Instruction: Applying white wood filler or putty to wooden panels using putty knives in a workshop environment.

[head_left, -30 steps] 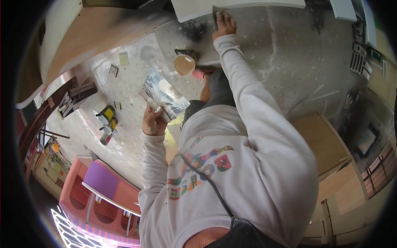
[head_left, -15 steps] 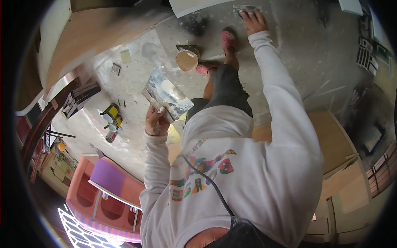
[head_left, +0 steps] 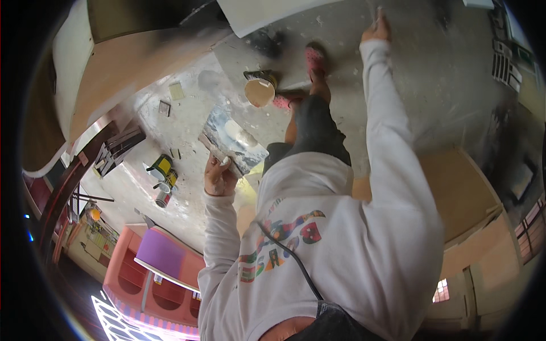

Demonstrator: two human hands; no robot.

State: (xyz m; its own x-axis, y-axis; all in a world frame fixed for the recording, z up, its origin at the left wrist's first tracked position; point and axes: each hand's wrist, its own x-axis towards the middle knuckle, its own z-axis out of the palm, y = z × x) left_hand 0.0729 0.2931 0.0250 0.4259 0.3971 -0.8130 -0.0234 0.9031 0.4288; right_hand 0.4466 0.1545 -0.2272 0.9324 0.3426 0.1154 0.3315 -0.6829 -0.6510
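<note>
My left hand (head_left: 220, 177) grips the near edge of a flat putty board (head_left: 219, 126), its surface smeared blue-grey and white. A mound of pale putty (head_left: 243, 135) sits on top of it. My right arm is stretched far forward, and my right hand (head_left: 377, 29) is closed around a thin flat scraper (head_left: 373, 10), seen nearly edge-on at the upper rim of the view. The scraper's far end is blurred, and I cannot tell whether it touches a surface.
On the stained floor, an open bucket of beige material (head_left: 260, 92) stands by my pink clogs (head_left: 314, 59). Yellow-and-black cans (head_left: 161, 166) are at left, near a pink cabinet (head_left: 122, 264) with a purple panel. A pale board (head_left: 267, 12) juts in at the top; wooden panels (head_left: 441, 193) are right.
My right hand has moved right and farther forward, and the scraper has turned from lying flat to nearly edge-on. The left hand still holds the putty board, with little change.
</note>
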